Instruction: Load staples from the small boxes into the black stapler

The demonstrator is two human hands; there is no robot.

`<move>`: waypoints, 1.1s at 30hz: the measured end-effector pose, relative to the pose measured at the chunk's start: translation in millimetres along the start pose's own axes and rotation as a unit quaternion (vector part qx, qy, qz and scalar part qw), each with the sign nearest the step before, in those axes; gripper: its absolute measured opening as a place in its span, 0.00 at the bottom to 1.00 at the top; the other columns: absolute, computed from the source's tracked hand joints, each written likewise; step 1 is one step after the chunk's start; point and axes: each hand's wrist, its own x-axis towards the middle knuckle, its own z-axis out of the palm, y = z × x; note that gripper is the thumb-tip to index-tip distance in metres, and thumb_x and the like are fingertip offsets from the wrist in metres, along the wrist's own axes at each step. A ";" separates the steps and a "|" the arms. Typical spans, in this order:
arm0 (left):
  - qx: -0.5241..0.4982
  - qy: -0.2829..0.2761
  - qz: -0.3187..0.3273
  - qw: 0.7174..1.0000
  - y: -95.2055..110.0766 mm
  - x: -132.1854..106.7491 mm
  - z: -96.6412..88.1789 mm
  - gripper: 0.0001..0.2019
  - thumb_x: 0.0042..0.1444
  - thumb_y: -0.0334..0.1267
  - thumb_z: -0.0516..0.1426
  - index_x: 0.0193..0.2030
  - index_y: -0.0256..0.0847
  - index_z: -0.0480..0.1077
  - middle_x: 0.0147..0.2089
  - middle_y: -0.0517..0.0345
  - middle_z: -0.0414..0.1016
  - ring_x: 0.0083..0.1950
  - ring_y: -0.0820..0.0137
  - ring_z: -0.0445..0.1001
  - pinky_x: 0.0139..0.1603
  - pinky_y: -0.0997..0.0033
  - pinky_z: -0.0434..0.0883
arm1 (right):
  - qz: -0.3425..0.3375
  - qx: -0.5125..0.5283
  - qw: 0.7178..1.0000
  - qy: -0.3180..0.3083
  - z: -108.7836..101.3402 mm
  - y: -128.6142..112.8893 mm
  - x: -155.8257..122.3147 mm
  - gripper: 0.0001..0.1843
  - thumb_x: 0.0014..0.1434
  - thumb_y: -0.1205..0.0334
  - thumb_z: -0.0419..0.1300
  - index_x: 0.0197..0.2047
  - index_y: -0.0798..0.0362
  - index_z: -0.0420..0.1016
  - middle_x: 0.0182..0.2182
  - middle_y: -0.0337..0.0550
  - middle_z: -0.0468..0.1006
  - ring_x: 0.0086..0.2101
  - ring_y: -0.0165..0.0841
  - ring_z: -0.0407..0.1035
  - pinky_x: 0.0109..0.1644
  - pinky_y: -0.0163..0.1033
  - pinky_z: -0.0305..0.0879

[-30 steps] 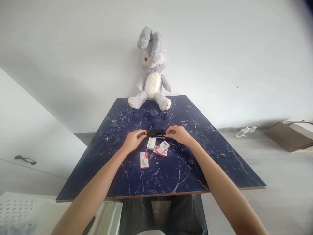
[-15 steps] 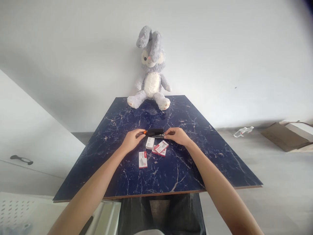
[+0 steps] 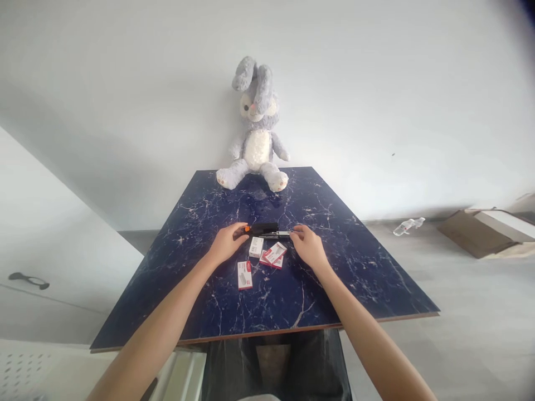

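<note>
Held black stapler (image 3: pixel 264 228) on tabletop (image 3: pixel 363 273), just beyond the small cartons (image 3: pixel 256 247), pinched its orange end (image 3: pixel 247 229) in the left grip (image 3: pixel 227 242), apparently to anchor it, and grasped in the right grip (image 3: pixel 308 245) the metal strip (image 3: pixel 283 233) jutting opposite, seemingly to control that part separately.

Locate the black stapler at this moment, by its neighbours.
In the head view, the black stapler is just below the picture's centre, between the left hand and the right hand, just beyond the small white box on the blue table.
</note>
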 end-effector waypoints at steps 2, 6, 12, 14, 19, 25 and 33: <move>-0.027 0.000 0.000 1.000 -1.2 0.6 1.2 0.19 0.60 0.40 0.62 0.58 0.47 0.72 0.52 0.55 0.81 0.52 0.62 0.80 0.57 0.59 0.76 | -0.033 0.037 0.998 -0.033 9.5 -5.4 -4.4 0.32 0.66 0.51 0.54 0.69 0.52 0.58 0.54 0.53 0.79 0.55 0.44 0.73 0.61 0.50 0.65; -0.060 0.002 0.002 0.998 -0.7 1.3 1.4 0.19 0.60 0.39 0.62 0.58 0.46 0.72 0.54 0.55 0.80 0.54 0.62 0.79 0.61 0.58 0.74 | -0.117 0.050 0.988 -0.086 24.7 -13.5 -13.2 0.50 0.65 0.42 0.56 0.77 0.55 0.33 0.63 0.61 0.68 0.65 0.46 0.61 0.67 0.53 0.57; -0.050 -0.007 0.012 0.999 3.8 1.4 1.4 0.18 0.60 0.38 0.60 0.58 0.46 0.71 0.56 0.53 0.79 0.55 0.61 0.78 0.61 0.56 0.74 | -0.105 0.092 0.979 -0.148 22.6 -6.3 -7.6 0.46 0.66 0.44 0.53 0.76 0.49 0.35 0.66 0.56 0.66 0.68 0.44 0.56 0.69 0.56 0.52; -0.040 0.001 0.016 0.999 6.7 0.3 6.0 0.20 0.60 0.38 0.60 0.59 0.45 0.70 0.55 0.52 0.79 0.54 0.62 0.79 0.58 0.57 0.75 | -0.106 0.075 0.984 -0.124 21.0 -8.2 -12.8 0.43 0.66 0.44 0.53 0.75 0.51 0.40 0.66 0.56 0.65 0.68 0.45 0.54 0.69 0.56 0.54; -0.023 0.042 0.008 0.999 18.7 -5.7 21.5 0.22 0.59 0.40 0.62 0.60 0.44 0.69 0.51 0.51 0.79 0.46 0.64 0.80 0.49 0.60 0.78 | -0.161 -0.038 0.986 -0.011 17.0 -18.8 -46.9 0.25 0.59 0.48 0.61 0.55 0.49 0.66 0.63 0.53 0.66 0.63 0.49 0.59 0.63 0.54 0.60; -0.075 -0.039 -0.010 0.996 36.6 -16.7 17.3 0.20 0.64 0.49 0.57 0.59 0.44 0.69 0.47 0.54 0.79 0.42 0.67 0.80 0.42 0.66 0.78 | -0.119 -0.055 0.991 -0.032 1.1 -6.9 -63.7 0.11 0.56 0.54 0.63 0.40 0.48 0.69 0.36 0.42 0.77 0.36 0.40 0.71 0.40 0.41 0.65; 0.112 -0.026 0.117 0.986 74.0 -36.8 13.4 0.08 0.64 0.45 0.55 0.44 0.43 0.69 0.42 0.54 0.74 0.42 0.64 0.75 0.43 0.64 0.72 | -0.133 -0.070 0.989 -0.006 -22.4 21.3 -89.0 0.10 0.58 0.56 0.62 0.42 0.47 0.69 0.54 0.48 0.75 0.52 0.47 0.69 0.53 0.50 0.66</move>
